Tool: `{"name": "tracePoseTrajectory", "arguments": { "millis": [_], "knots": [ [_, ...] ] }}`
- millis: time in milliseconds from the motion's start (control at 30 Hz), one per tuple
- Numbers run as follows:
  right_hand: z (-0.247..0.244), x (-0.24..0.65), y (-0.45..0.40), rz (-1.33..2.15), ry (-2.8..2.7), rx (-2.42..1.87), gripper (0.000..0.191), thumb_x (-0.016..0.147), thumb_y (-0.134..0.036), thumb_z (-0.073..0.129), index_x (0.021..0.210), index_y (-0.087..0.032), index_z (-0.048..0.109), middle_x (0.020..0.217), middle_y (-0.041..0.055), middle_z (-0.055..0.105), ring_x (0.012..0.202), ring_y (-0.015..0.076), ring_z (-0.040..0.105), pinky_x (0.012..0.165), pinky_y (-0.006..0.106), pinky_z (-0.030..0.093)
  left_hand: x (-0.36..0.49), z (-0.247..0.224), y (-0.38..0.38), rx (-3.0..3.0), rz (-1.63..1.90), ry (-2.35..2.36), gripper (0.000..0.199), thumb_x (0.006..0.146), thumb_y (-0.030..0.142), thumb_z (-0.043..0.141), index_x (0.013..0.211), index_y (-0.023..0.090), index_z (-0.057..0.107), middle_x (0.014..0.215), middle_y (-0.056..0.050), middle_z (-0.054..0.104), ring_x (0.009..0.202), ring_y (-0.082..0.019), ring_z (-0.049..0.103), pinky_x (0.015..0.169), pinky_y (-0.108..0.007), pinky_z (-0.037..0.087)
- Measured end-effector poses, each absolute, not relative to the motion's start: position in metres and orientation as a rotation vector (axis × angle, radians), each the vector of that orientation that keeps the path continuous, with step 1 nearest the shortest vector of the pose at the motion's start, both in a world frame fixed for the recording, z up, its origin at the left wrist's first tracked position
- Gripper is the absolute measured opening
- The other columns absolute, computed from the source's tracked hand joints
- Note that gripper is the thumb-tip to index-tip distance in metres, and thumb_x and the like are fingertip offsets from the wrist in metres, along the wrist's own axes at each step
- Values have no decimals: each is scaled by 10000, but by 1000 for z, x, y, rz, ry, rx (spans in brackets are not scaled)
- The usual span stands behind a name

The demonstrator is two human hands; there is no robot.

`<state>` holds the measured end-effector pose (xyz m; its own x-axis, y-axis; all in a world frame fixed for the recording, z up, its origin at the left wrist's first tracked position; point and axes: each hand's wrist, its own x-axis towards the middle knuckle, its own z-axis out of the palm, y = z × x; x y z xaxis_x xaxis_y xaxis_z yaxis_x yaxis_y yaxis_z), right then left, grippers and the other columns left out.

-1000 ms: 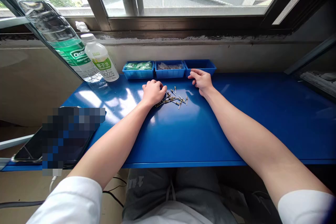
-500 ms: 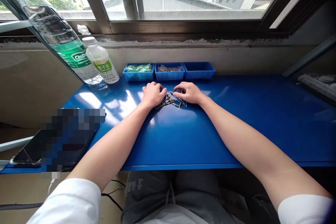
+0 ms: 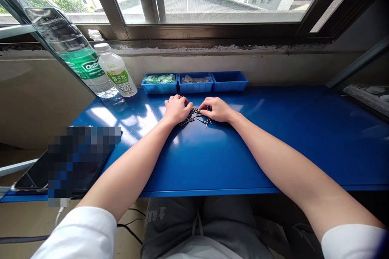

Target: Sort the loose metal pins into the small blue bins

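Several thin metal rods (image 3: 200, 120), with dark and brass-coloured parts, lie in a loose pile on the blue tabletop (image 3: 209, 162). My left hand (image 3: 176, 110) is at the pile's left side, its fingers curled down with the thumb toward the rods. Whatever is under those fingers stays hidden. On the right side, my right hand (image 3: 216, 109) reaches over the pile with fingers bent and thumb and fingertips drawn together among the rods. The rods are too small to tell which one its fingertips grip.
Behind the hands stand three blue bins: one with green packets (image 3: 160, 79), one with brownish packets (image 3: 195, 79), and a dark-looking one (image 3: 230, 83). A large water bottle (image 3: 80, 62) and a white bottle (image 3: 117, 73) stand at left. A blurred dark device (image 3: 33, 176) lies near the left edge.
My right hand has moved slightly down and left, further over the pile, and some rods there have shifted. My left hand stays about where it was.
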<state>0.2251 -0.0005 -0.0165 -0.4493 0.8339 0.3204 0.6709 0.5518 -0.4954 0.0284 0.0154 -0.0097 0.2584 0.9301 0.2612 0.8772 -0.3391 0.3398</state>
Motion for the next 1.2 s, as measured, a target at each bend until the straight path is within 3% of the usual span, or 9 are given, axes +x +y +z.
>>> {"name": "tracePoseTrajectory", "arguments": {
  "millis": [400, 800, 1000, 1200],
  "knots": [
    [-13, 225, -2, 557, -2183, -1217, 126, 765, -271, 623, 778, -172, 700, 788, 35, 674, 695, 135, 556, 610, 252, 384, 28, -13, 17, 2425, 645, 1656, 321, 853, 435, 455, 884, 211, 683, 1083, -100, 635, 1081, -308, 509, 874, -464, 371],
    [-10, 223, -2, 651, -1980, -1257, 190, 798, -326, 546, 764, -153, 617, 691, 17, 609, 613, 120, 498, 571, 250, 382, 27, -8, 7, 2514, 823, 1242, 268, 878, 405, 497, 895, 230, 698, 1096, -47, 650, 1074, -233, 551, 947, -407, 302],
    [-10, 223, -3, 655, -1958, -1280, 220, 831, -358, 516, 786, -157, 594, 705, 17, 597, 615, 120, 483, 570, 249, 373, 26, -11, 8, 2535, 856, 1237, 216, 878, 347, 513, 875, 223, 690, 1071, -36, 656, 1032, -208, 570, 936, -389, 302],
    [-12, 223, -1, 632, -1943, -1297, 295, 868, -390, 465, 693, -166, 544, 667, 12, 592, 603, 120, 490, 582, 253, 367, 27, -11, 11, 2524, 845, 1253, 245, 878, 380, 519, 804, 209, 678, 1044, -40, 664, 1031, -215, 573, 927, -403, 300]
  ]
}}
